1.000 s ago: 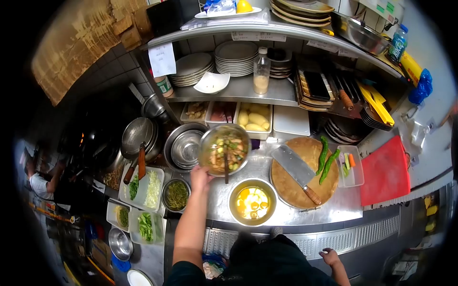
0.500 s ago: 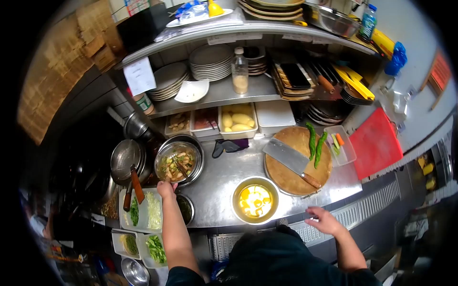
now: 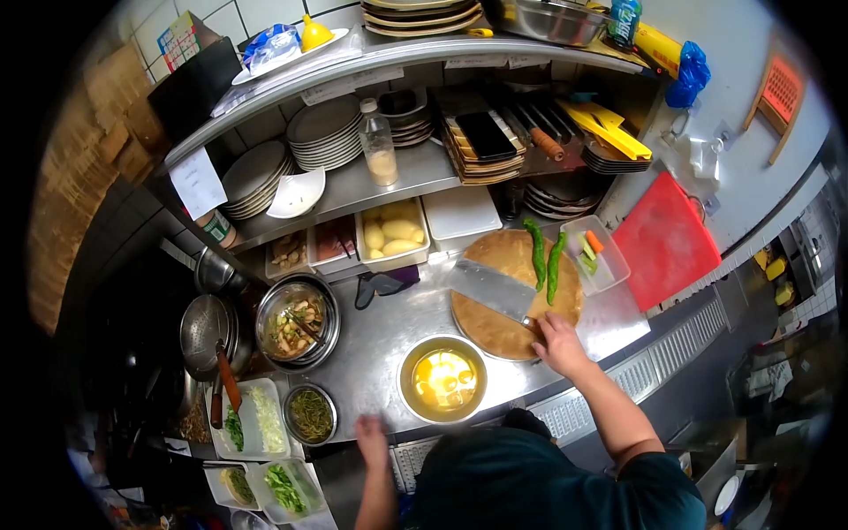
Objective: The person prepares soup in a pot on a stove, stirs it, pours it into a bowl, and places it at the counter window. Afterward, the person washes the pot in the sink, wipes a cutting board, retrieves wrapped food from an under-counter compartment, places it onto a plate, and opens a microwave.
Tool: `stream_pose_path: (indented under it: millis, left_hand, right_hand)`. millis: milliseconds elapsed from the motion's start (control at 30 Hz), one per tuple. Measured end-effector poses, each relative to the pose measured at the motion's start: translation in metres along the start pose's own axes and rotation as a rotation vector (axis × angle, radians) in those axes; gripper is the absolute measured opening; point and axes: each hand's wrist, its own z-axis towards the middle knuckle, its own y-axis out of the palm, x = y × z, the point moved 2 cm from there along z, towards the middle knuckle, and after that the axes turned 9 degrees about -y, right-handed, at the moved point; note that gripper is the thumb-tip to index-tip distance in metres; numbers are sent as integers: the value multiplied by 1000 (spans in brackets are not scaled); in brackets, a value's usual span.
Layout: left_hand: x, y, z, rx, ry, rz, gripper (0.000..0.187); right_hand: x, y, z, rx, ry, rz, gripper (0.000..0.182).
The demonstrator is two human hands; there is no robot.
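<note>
Right hand [image 3: 558,343] rests on the cleaver [image 3: 491,290] handle at the 5 o'clock edge of the round board [image 3: 495,329]; fingers are curled over the handle, which is hidden beneath them. The cleaver blade lies flat on the board, pointing toward 10 o'clock. Two green chillies [image 3: 545,258] lie side by side on the board at its 1 o'clock side, just beside the blade tip end but apart from it.

Left hand [image 3: 371,435] hangs at the near edge of the worktop [image 3: 380,340], holding nothing; whether its fingers are spread or loosely curled cannot be told. It is nearest the egg bowl [image 3: 442,380], which stands at 1 o'clock from it, not touching.

The egg bowl holds yellow liquid with several yolks and sits just beside the board, at the board's 8 o'clock. A clear tub [image 3: 595,256] with cut vegetable pieces stands at 3 o'clock of the board, touching or nearly touching it. A red board [image 3: 667,243] leans further to 3 o'clock.

At 9 o'clock of the egg bowl, well apart, a metal bowl [image 3: 297,320] of mixed cooked food sits nested in another bowl, with a utensil lying in it. A small bowl of greens [image 3: 311,413] stands at its 6 o'clock. A tray of potatoes [image 3: 391,235] sits under the shelf at 12 o'clock. Stacked plates [image 3: 327,144] occupy the shelf above.
</note>
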Motion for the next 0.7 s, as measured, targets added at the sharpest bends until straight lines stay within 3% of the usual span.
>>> stream_pose_path:
  millis: [133,167,300,400,700]
  left_hand:
    - [-19,58,-54,-171,-319,-306,35]
    - [-10,74,-67,-251,-359,-408,26]
    - [-26,103,-69,-180,-335,-349,13]
    - [-37,108,-63,-27,-323,-267,16]
    - [-36,97,-52,70,-237,-340,21]
  right_hand:
    - [17,15,5,-27,-63,40,51]
    - [19,14,6,-12,-92,46,49]
    - [33,20,8,28,-202,48,44]
    - [47,25,11,73,-246,117,39]
    - [64,32,18,0,-171,209,24]
